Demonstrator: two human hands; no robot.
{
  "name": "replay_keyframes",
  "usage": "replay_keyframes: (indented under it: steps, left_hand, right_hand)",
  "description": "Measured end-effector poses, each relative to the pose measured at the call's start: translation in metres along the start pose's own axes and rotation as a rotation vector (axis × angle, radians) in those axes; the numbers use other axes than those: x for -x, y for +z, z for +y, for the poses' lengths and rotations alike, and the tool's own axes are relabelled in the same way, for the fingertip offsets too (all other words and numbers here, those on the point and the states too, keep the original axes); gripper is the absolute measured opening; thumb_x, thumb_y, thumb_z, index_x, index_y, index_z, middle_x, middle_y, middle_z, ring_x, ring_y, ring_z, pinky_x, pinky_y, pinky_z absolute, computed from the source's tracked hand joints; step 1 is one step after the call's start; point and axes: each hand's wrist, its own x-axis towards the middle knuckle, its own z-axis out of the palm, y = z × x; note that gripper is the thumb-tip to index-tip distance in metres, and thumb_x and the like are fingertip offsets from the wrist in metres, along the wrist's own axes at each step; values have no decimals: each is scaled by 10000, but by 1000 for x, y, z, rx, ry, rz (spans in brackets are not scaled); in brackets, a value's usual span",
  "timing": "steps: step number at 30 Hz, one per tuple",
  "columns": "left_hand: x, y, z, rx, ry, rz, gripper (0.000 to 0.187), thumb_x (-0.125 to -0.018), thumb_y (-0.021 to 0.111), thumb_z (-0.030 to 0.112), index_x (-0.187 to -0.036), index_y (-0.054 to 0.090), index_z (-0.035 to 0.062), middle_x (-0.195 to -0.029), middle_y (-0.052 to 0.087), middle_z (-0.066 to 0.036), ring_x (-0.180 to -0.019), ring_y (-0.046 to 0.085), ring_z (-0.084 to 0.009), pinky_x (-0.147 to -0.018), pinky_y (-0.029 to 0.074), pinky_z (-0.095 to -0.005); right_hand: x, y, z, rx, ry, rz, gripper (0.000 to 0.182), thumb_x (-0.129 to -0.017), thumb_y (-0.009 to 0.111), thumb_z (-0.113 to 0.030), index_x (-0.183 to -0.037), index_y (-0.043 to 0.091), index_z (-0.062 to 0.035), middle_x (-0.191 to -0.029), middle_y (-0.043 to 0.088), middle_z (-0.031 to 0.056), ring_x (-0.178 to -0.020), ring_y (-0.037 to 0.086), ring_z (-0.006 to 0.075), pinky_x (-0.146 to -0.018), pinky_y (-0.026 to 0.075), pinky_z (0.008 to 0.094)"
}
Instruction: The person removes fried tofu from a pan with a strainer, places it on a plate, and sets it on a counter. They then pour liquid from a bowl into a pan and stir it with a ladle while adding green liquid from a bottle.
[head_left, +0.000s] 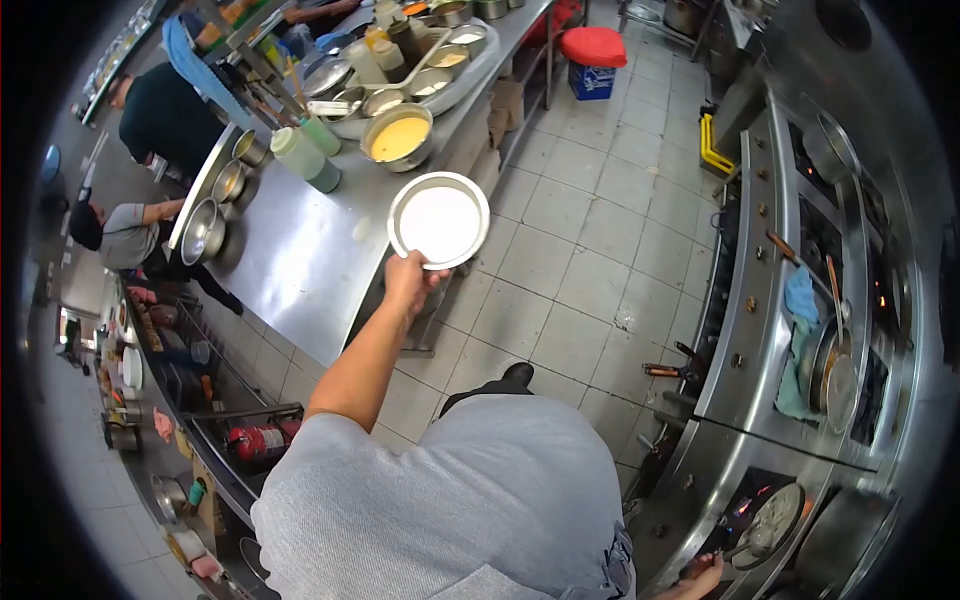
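My left hand (408, 282) grips the near rim of a round metal bowl (440, 221) of white contents, held out past the edge of the steel counter (300, 260). A bowl of yellow liquid (398, 137) stands on the counter just beyond it. At the bottom right, my right hand (703, 575) is closed on the handle of a metal utensil (738, 551). The utensil's far end is in a pan (778, 520) of pale food on the stove, with flames showing beside the pan.
Squeeze bottles (297, 155) and small bowls stand on the counter. On the right stove, a wok (828, 375) has a strainer and a blue cloth (799, 296) beside it. A red-topped blue bin (592, 80) stands on the tiled floor. Two people (170, 115) (125, 235) are at left.
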Motion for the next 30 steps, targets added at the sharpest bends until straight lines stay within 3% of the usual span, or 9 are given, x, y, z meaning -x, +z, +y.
replay_keyframes:
  steps: [6, 10, 12, 15, 17, 18, 22, 25, 30]
  left_hand:
    - [-83, -94, 19, 231, 73, 309, 277, -799, 419, 14, -1026, 453, -141, -784, 633, -229, -574, 655, -267, -399, 472, -251]
    - [-110, -128, 32, 381, 129, 454, 273, -796, 419, 18, -1029, 459, -119, -805, 626, -234, -587, 654, -268, -411, 487, -251]
    - [-123, -143, 36, 532, 167, 586, 267, -795, 420, 15, -1033, 483, -88, -814, 624, -228, -595, 653, -270, -417, 490, -257]
    - [-155, -189, 29, 576, 227, 520, 329, -847, 389, 98, -1125, 513, -29, -860, 661, -172, -624, 663, -234, -423, 478, -271]
    - [-168, -202, 28, 567, 218, 572, 372, -904, 366, 198, -1130, 551, -32, -878, 672, -159, -765, 673, -225, -503, 487, -281]
    - [-250, -301, -18, 560, 237, 367, 387, -907, 368, 211, -1126, 566, -39, -918, 666, -153, -807, 663, -242, -570, 507, -287]
    - [-301, -350, -1, 526, 231, 82, 414, -955, 438, 288, -1172, 559, -43, -1052, 643, -147, -964, 610, -256, -844, 522, -363]
    - [-287, -258, 30, 372, 69, 417, 496, -980, 427, 444, -1055, 557, -29, -962, 618, -126, -859, 576, -231, -812, 516, -370]
    - [-159, -12, -12, -142, 194, 344, 339, -917, 525, 317, -711, 504, 48, -621, 510, -43, -500, 452, -149, -431, 352, -286]
  right_hand:
    - [44, -3, -39, 119, -69, 2, 224, -906, 518, -248, -836, 626, -65, -649, 532, -4, -519, 456, 132, -467, 362, 261]
    - [37, 41, -36, 232, 101, 210, 287, -923, 450, -258, -932, 628, -34, -791, 570, 67, -636, 524, 252, -704, 492, 365]
    - [43, 61, -50, 114, 44, 111, 241, -929, 459, -253, -880, 594, -59, -732, 540, 42, -595, 511, 211, -626, 462, 329]
    - [77, 42, -57, -280, -104, -74, 247, -948, 488, -237, -724, 493, -135, -557, 450, -30, -474, 472, 88, -393, 371, 221]
    - [26, -14, -34, -319, -180, -491, 256, -951, 524, -301, -737, 520, -159, -543, 407, -71, -457, 388, 54, -402, 321, 211]
    - [57, 15, -41, -331, -137, -112, 287, -948, 536, -313, -701, 494, -173, -522, 378, -71, -434, 358, 59, -408, 306, 214]
    - [-4, -8, -2, -311, 9, -67, 243, -910, 583, -304, -739, 497, -153, -577, 471, -34, -436, 425, 107, -391, 333, 262]
    - [57, 41, -39, -134, 88, 184, 197, -892, 591, -223, -776, 550, -69, -612, 558, 23, -456, 531, 153, -388, 389, 278]
    - [72, 4, -61, -563, 139, -138, 170, -907, 583, -245, -856, 525, -94, -679, 555, 11, -511, 495, 108, -453, 409, 275]
